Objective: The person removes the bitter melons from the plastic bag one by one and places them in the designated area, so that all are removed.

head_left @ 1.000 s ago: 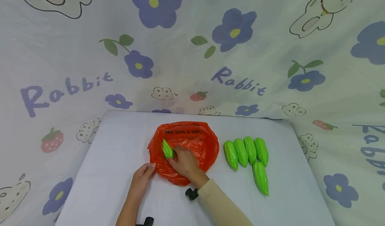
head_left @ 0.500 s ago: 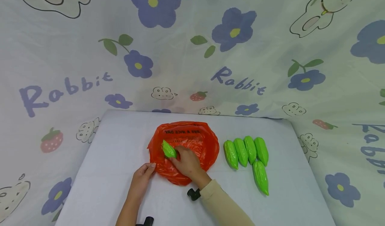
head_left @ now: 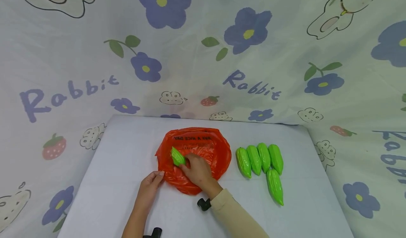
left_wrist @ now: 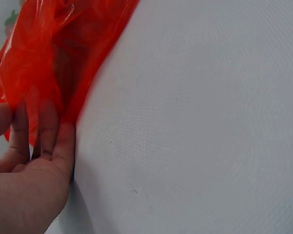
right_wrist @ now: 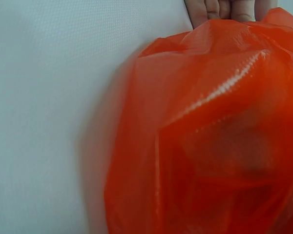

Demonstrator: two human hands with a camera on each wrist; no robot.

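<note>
A red plastic bag (head_left: 219, 153) lies on the white table with its mouth spread wide and printed lettering inside. My left hand (head_left: 149, 186) pinches the bag's near left rim. In the left wrist view, the left fingers show through the thin plastic (left_wrist: 27, 58). Over the bag's mouth, my right hand (head_left: 199, 173) holds a bright green, ribbed bitter melon (head_left: 178, 156) by its near end, its tip pointing up and left. The right wrist view is mostly filled by the red bag (right_wrist: 210, 87), and the right hand's hold is hidden there.
To the right of the bag, a row of green bitter melons (head_left: 253, 160) lies on the table (head_left: 304, 181), with one more melon (head_left: 275, 187) in front of them. Behind the table hangs a cloth (head_left: 190, 65) printed with flowers and rabbits.
My right hand has shifted slightly right, and the bitter melon in it has turned a little and shows more of its length. The left hand stays at the bag's rim.
</note>
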